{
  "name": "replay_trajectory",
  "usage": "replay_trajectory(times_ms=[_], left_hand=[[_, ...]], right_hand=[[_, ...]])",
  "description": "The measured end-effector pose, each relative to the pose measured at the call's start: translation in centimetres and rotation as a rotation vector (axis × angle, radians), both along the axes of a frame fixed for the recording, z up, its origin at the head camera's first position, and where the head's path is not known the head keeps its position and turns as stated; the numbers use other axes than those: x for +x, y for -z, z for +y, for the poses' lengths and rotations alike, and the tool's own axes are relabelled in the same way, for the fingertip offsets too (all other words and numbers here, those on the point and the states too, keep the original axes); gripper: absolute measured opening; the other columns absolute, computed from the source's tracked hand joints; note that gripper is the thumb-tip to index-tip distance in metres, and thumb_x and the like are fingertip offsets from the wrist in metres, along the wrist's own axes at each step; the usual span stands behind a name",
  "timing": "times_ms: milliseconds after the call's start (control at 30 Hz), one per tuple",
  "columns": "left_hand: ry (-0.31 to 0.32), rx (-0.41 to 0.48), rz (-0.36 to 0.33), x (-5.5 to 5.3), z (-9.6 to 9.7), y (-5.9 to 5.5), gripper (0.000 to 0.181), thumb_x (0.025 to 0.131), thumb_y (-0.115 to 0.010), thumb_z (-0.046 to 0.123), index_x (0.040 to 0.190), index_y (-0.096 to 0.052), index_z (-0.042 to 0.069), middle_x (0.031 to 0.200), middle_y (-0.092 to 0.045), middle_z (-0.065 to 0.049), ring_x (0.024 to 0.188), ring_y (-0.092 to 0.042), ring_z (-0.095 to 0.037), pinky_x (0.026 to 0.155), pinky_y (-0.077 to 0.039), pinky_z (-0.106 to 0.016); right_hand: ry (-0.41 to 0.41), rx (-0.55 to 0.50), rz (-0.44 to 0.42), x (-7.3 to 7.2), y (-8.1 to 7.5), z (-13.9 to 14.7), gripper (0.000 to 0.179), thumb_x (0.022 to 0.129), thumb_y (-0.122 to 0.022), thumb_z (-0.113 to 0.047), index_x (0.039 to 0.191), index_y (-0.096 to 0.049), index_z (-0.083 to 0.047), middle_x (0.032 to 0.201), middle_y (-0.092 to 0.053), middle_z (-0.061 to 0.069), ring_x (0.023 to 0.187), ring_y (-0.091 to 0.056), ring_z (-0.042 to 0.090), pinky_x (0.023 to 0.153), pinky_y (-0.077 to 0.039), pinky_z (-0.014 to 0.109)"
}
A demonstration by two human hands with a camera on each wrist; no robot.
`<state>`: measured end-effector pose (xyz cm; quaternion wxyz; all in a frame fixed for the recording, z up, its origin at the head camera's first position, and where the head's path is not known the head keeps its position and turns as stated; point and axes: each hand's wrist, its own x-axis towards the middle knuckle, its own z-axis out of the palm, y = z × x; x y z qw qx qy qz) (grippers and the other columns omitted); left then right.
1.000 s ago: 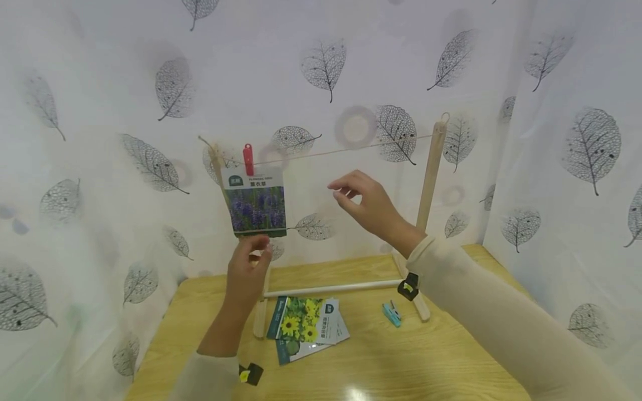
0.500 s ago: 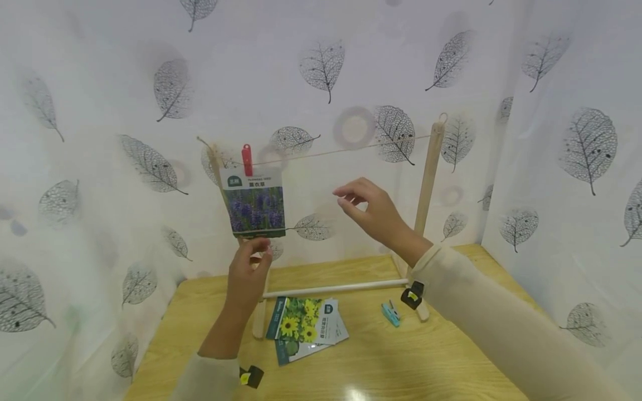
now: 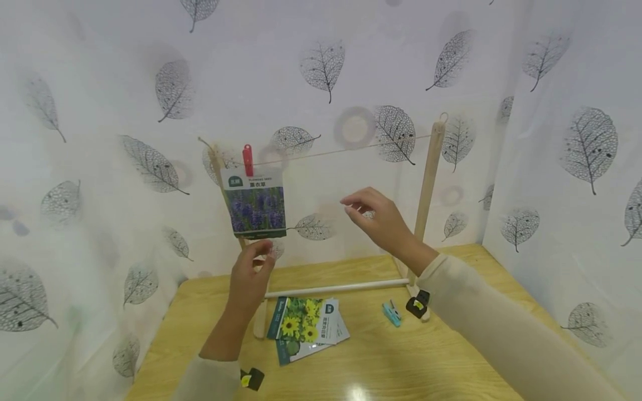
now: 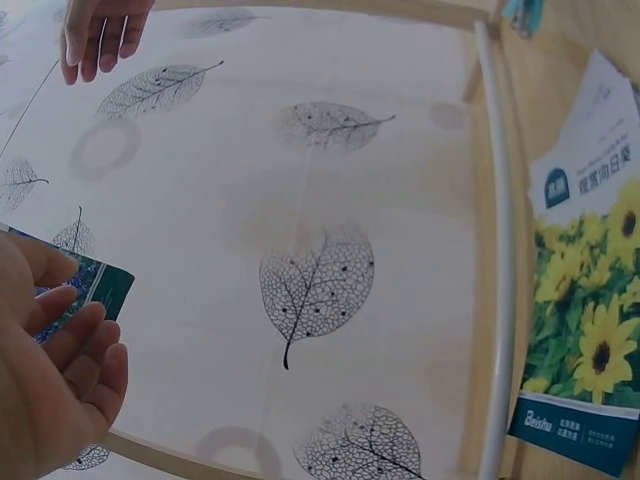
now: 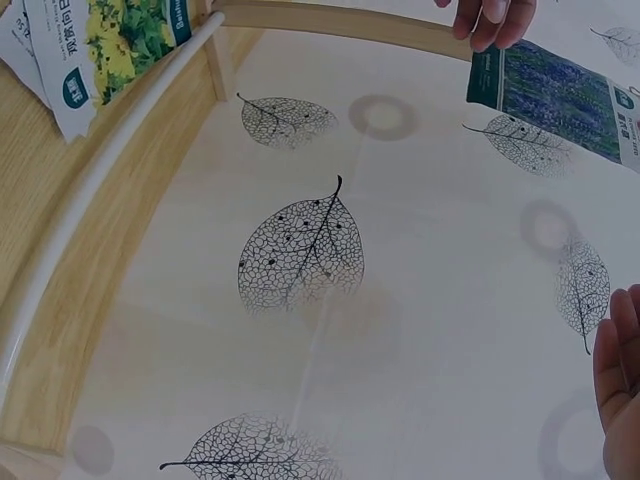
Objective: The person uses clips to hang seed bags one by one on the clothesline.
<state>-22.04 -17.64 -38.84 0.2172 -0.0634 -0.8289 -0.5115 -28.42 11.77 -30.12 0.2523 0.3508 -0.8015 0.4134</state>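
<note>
Lavender seed packet (image 3: 256, 209) hangs from the string (image 3: 326, 152) by a red clothespin (image 3: 248, 160), near the left wooden post (image 3: 217, 163). Your left hand (image 3: 249, 275) sits just below its bottom edge, fingers loosely bent around nothing; your right hand (image 3: 380, 218) hovers well to the right, fingers likewise relaxed, holding nothing. On the counter (image 3: 371, 356), a sunflower seed packet (image 3: 303, 320) overlaps another packet (image 3: 297, 354), a blue clothespin (image 3: 391, 315) apart to the right.
</note>
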Motion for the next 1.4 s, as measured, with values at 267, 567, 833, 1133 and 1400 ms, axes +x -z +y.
replay_trajectory(times_ms=[267, 567, 833, 1133, 1400], left_hand=[[0.02, -0.015, -0.018, 0.2, 0.1, 0.1, 0.036, 0.097, -0.057, 0.034, 0.128, -0.056, 0.016, 0.124, -0.059, -0.003, 0.116, -0.054, -0.017, 0.094, -0.047, -0.04], [0.019, -0.016, -0.046, 0.4, 0.3, 0.6, 0.034, 0.097, -0.058, 0.032, 0.129, -0.055, 0.02, 0.124, -0.058, 0.003, 0.116, -0.054, -0.012, 0.094, -0.048, -0.034], [0.033, -0.008, -0.059, 0.4, 0.3, 1.3, 0.039, 0.096, -0.058, 0.038, 0.13, -0.055, 0.019, 0.126, -0.058, 0.005, 0.117, -0.053, -0.011, 0.096, -0.047, -0.04], [0.038, -0.013, -0.07, 0.5, 0.4, 1.8, 0.041, 0.095, -0.058, 0.044, 0.13, -0.054, 0.024, 0.128, -0.057, 0.007, 0.119, -0.053, -0.01, 0.097, -0.047, -0.039], [0.026, -0.024, -0.097, 0.5, 0.4, 2.5, 0.045, 0.094, -0.058, 0.046, 0.13, -0.054, 0.021, 0.129, -0.056, 0.007, 0.119, -0.052, -0.012, 0.097, -0.047, -0.04]], right_hand=[[0.025, 0.018, -0.046, 0.1, 0.9, 0.7, 0.021, 0.097, -0.059, -0.022, 0.114, -0.068, -0.013, 0.106, -0.065, -0.001, 0.095, -0.06, 0.011, 0.086, -0.054, 0.033], [0.042, 0.029, -0.059, 0.1, 2.2, 1.5, 0.021, 0.097, -0.058, -0.023, 0.114, -0.067, -0.015, 0.105, -0.064, -0.002, 0.092, -0.058, 0.008, 0.083, -0.054, 0.035], [0.049, 0.046, -0.059, 0.1, 3.2, 2.3, 0.019, 0.098, -0.057, -0.024, 0.114, -0.067, -0.018, 0.106, -0.063, -0.005, 0.091, -0.057, 0.006, 0.082, -0.054, 0.03], [0.049, 0.025, -0.058, 0.1, 4.1, 2.8, 0.02, 0.097, -0.059, -0.022, 0.115, -0.067, -0.017, 0.108, -0.066, 0.0, 0.094, -0.06, 0.008, 0.084, -0.054, 0.028], [0.062, 0.02, -0.065, 0.5, 5.0, 3.0, 0.021, 0.096, -0.06, -0.02, 0.115, -0.067, -0.015, 0.108, -0.065, -0.002, 0.093, -0.059, 0.008, 0.082, -0.054, 0.029]])
